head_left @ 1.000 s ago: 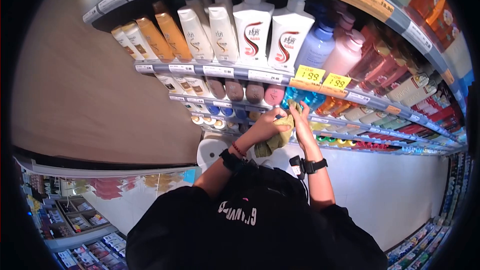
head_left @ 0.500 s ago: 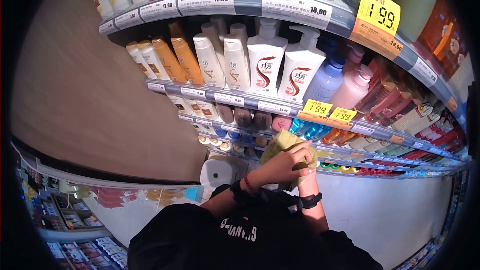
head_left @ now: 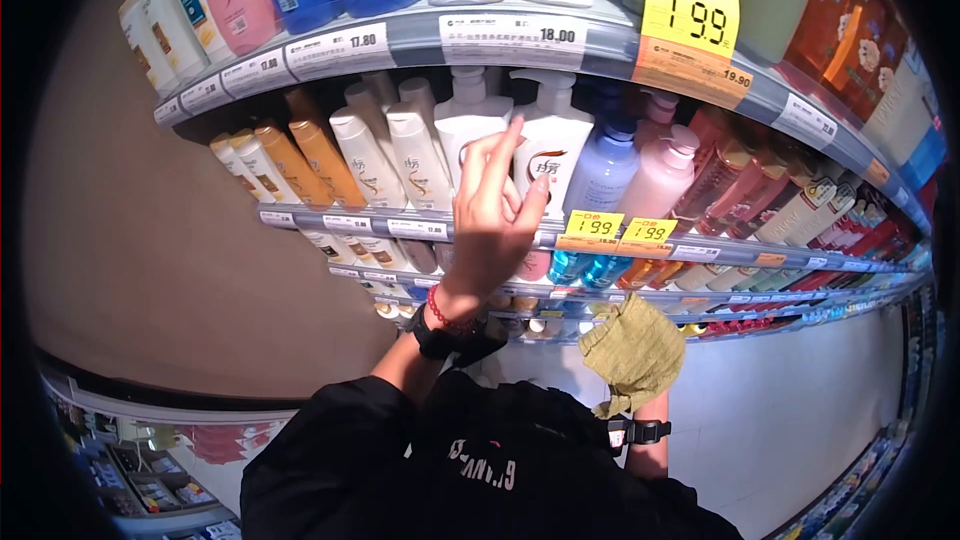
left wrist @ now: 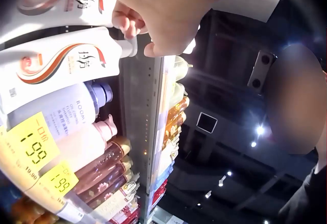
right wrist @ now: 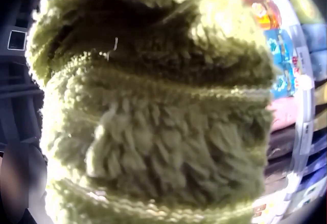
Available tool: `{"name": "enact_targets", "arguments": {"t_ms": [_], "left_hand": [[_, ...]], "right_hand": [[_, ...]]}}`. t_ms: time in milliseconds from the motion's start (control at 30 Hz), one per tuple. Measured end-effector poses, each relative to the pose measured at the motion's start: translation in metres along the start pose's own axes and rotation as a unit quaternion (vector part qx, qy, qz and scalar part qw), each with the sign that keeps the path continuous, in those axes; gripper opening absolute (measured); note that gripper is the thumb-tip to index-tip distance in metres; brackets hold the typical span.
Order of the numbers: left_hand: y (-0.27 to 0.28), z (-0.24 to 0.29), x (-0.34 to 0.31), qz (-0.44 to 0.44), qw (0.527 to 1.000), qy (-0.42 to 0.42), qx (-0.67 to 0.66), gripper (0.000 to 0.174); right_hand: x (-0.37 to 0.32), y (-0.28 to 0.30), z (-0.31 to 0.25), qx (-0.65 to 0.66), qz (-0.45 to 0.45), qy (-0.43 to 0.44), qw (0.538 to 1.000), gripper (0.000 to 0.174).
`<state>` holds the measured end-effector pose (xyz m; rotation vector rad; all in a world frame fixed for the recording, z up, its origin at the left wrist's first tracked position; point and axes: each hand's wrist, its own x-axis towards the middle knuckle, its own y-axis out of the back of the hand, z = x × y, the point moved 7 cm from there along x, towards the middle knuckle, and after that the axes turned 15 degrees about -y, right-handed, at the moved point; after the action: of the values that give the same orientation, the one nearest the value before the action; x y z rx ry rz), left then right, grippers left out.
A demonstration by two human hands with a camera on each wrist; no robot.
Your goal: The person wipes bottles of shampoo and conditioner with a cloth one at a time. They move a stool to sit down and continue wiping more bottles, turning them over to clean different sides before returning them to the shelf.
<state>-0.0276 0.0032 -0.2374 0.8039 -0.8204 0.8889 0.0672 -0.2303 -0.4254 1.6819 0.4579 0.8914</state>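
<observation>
Olive-green, the cloth (head_left: 635, 355) hangs over the right end of the reach in the head view, above the black strap (head_left: 652, 432) on the right wrist, and well apart from the shelf's white pump bottles; it covers the right hand, so I cannot tell what that grip does; the right wrist view alone gives its thick, shaggy pile and stitched edges, filling most of the picture, with turquoise bottles (right wrist: 280, 63) beyond.

The left hand (head_left: 490, 205) is raised before the two pump bottles, index finger pointing up, its grip loose and holding nothing; a red beaded bracelet (head_left: 450, 312) (seen only from the head) circles that wrist; the left wrist view shows the fingertips near the pump of the right-hand white bottle (head_left: 562, 140), though contact cannot be told.

That view also makes legible "FLUFFY SHAMPOO" on the lavender bottle (left wrist: 64, 110) beside it, and takes in ceiling lights (left wrist: 260, 130) outside the head view.
</observation>
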Motion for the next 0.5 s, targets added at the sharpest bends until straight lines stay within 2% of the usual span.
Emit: {"name": "enact_targets", "arguments": {"t_ms": [67,100,233,367,500], "left_hand": [[-0.006,-0.009,0.014,-0.004,0.998,0.021,0.054,0.043],[-0.008,-0.01,0.02,0.046,0.995,-0.018,0.086,0.038],[-0.023,-0.01,0.036,0.03,0.974,-0.027,0.221,0.027],[-0.029,-0.018,0.041,0.071,0.95,0.021,0.304,0.04],[-0.031,-0.024,0.045,0.085,0.94,0.048,0.328,0.043]], "right_hand": [[-0.013,0.001,0.014,-0.009,-0.017,-0.025,1.0,0.055],[-0.022,0.001,0.021,-0.01,-0.027,-0.04,0.999,0.055],[-0.052,0.002,0.041,-0.014,-0.058,-0.096,0.994,0.055],[-0.069,0.003,0.053,-0.02,-0.07,-0.131,0.989,0.055],[-0.074,0.004,0.059,-0.023,-0.071,-0.146,0.986,0.056]]}}
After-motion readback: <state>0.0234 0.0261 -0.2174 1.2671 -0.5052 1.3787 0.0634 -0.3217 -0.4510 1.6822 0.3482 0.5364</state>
